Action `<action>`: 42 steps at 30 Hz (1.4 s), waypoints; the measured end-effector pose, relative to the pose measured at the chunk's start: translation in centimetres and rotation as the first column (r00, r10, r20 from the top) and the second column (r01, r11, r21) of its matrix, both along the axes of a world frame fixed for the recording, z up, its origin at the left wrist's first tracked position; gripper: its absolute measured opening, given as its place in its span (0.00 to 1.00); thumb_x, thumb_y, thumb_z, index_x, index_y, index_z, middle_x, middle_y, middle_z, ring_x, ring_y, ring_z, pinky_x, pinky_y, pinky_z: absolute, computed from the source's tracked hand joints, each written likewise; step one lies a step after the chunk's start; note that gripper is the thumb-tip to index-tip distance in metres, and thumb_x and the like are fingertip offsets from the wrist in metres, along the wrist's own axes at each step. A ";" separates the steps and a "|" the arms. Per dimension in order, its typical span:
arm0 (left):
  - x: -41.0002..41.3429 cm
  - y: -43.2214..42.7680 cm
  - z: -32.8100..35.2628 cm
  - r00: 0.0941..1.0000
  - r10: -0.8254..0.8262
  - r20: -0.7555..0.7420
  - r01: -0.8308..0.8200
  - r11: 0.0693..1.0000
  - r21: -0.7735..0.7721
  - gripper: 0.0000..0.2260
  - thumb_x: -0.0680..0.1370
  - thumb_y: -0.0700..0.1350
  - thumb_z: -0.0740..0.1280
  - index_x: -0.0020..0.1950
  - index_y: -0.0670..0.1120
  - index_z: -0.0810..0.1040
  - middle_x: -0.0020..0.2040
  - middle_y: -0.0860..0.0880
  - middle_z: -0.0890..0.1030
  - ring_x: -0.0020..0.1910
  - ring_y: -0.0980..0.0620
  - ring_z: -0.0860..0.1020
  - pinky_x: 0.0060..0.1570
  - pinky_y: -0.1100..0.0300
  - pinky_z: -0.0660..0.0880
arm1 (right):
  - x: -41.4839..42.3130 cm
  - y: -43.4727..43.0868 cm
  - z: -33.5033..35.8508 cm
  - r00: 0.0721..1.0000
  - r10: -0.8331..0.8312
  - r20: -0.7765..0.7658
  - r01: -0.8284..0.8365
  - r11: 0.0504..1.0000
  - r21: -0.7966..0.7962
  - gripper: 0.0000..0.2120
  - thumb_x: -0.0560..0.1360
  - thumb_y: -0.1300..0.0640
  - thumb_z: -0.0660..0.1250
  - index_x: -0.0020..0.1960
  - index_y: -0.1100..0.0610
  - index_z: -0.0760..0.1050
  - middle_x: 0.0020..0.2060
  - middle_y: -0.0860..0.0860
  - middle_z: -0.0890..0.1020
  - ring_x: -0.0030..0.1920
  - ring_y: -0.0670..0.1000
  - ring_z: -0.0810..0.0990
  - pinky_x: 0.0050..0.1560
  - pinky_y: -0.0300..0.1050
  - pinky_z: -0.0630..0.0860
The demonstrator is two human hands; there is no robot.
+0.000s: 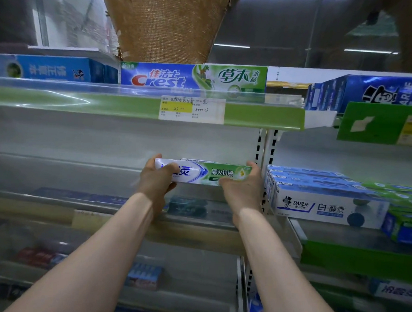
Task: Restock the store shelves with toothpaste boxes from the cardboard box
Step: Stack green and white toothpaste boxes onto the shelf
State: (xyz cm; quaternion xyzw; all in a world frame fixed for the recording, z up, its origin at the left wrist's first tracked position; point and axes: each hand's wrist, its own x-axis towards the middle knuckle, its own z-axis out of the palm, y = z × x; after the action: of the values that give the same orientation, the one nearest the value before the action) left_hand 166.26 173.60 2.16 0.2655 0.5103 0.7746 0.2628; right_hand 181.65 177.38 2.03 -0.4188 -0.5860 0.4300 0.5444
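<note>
Two hands grip one white-and-green toothpaste box [202, 173] level inside the middle shelf [54, 170]; left hand [156, 178] wraps its left end; right hand [243, 184] clasps its right end, near stacked Darlie boxes [317, 207].

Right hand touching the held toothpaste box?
Touching. Head view: right hand grips the toothpaste box at its right end, fingers over its top edge.

A toothpaste box [202, 173] lay lengthwise between the left hand [156, 180] and right hand [244, 188] above the middle shelf [78, 177], under the Crest box [180, 78], with stacked Darlie boxes [322, 206] just right.
</note>
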 end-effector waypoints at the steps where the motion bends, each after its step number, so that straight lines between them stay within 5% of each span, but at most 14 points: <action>1: 0.0 0.1 0.0 1.000 -0.001 -0.019 0.001 1.000 -0.017 0.26 0.75 0.35 0.65 0.71 0.48 0.66 0.60 0.45 0.72 0.49 0.49 0.76 0.46 0.56 0.75 | 0.0 0.3 0.0 0.993 -0.018 0.121 0.014 0.999 0.034 0.36 0.70 0.63 0.71 0.72 0.49 0.59 0.68 0.50 0.66 0.60 0.51 0.70 0.65 0.51 0.69; 4: -0.2 0.2 0.1 0.996 -0.043 -0.072 0.036 0.994 -0.101 0.26 0.73 0.34 0.67 0.70 0.47 0.68 0.60 0.44 0.73 0.47 0.47 0.76 0.42 0.58 0.76 | 0.8 1.1 -0.1 0.882 -0.042 0.470 -0.027 0.990 0.138 0.37 0.69 0.61 0.72 0.73 0.47 0.58 0.69 0.51 0.60 0.63 0.54 0.70 0.64 0.52 0.70; 7: -0.1 0.3 0.1 0.978 -0.100 -0.182 0.061 0.977 -0.206 0.24 0.72 0.37 0.71 0.66 0.48 0.71 0.58 0.44 0.76 0.46 0.48 0.76 0.42 0.59 0.75 | 2.3 1.6 0.0 0.608 -0.170 0.775 -0.073 0.961 0.268 0.31 0.71 0.60 0.68 0.71 0.48 0.61 0.68 0.53 0.60 0.66 0.58 0.66 0.64 0.52 0.70; 13: -1.5 -0.6 1.6 0.783 -0.301 -0.544 0.045 0.900 -0.434 0.25 0.73 0.44 0.72 0.69 0.50 0.71 0.57 0.47 0.76 0.51 0.49 0.75 0.45 0.58 0.72 | 3.1 1.9 0.8 0.350 -0.422 0.836 -0.164 0.851 0.499 0.25 0.72 0.55 0.68 0.68 0.53 0.67 0.61 0.55 0.70 0.62 0.57 0.68 0.64 0.50 0.66; 18: -2.9 -0.6 3.2 0.631 -0.446 -0.634 0.023 0.828 -0.560 0.20 0.74 0.46 0.72 0.65 0.48 0.74 0.54 0.47 0.77 0.49 0.50 0.76 0.43 0.59 0.75 | 3.3 2.7 2.6 0.264 -0.201 0.943 -0.303 0.911 0.279 0.30 0.72 0.47 0.70 0.71 0.51 0.65 0.65 0.53 0.70 0.66 0.55 0.68 0.66 0.53 0.67; 21: -3.5 -0.3 3.1 0.591 -0.475 -0.651 -0.003 0.807 -0.591 0.17 0.74 0.43 0.72 0.61 0.43 0.75 0.55 0.41 0.78 0.46 0.46 0.76 0.43 0.54 0.76 | 3.0 3.1 3.8 0.328 -0.070 0.942 -0.318 0.931 0.180 0.26 0.75 0.53 0.68 0.72 0.50 0.65 0.67 0.52 0.69 0.68 0.54 0.66 0.66 0.51 0.66; 26: -3.3 1.3 2.5 0.493 -0.411 -0.767 -0.176 0.816 -0.551 0.20 0.74 0.44 0.72 0.64 0.41 0.75 0.60 0.41 0.77 0.52 0.46 0.76 0.49 0.59 0.70 | 1.4 5.2 4.1 0.302 -0.221 0.927 -0.275 0.911 0.307 0.23 0.75 0.66 0.62 0.68 0.53 0.70 0.61 0.54 0.72 0.65 0.55 0.66 0.63 0.51 0.68; 29: -2.4 2.2 2.5 0.454 -0.389 -0.801 -0.269 0.797 -0.540 0.24 0.75 0.47 0.70 0.69 0.41 0.72 0.65 0.42 0.75 0.60 0.44 0.74 0.54 0.60 0.69 | 1.2 6.0 3.4 0.278 -0.263 0.924 -0.240 0.912 0.332 0.20 0.75 0.67 0.63 0.65 0.55 0.71 0.60 0.55 0.73 0.63 0.56 0.69 0.63 0.51 0.70; 42: -1.5 3.7 1.3 0.352 -0.348 -0.869 -0.463 0.742 -0.485 0.21 0.77 0.47 0.67 0.69 0.46 0.70 0.66 0.41 0.68 0.60 0.41 0.73 0.59 0.56 0.69 | 0.8 5.7 1.5 0.267 -0.371 0.889 -0.141 0.898 0.417 0.22 0.74 0.68 0.63 0.66 0.55 0.70 0.63 0.56 0.66 0.65 0.58 0.65 0.62 0.55 0.71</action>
State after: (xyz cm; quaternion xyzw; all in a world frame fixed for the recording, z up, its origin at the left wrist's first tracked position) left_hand 164.80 177.28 3.44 0.5230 0.8140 0.2510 -0.0301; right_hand 182.49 183.10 3.54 -0.5071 -0.8368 -0.0874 0.1872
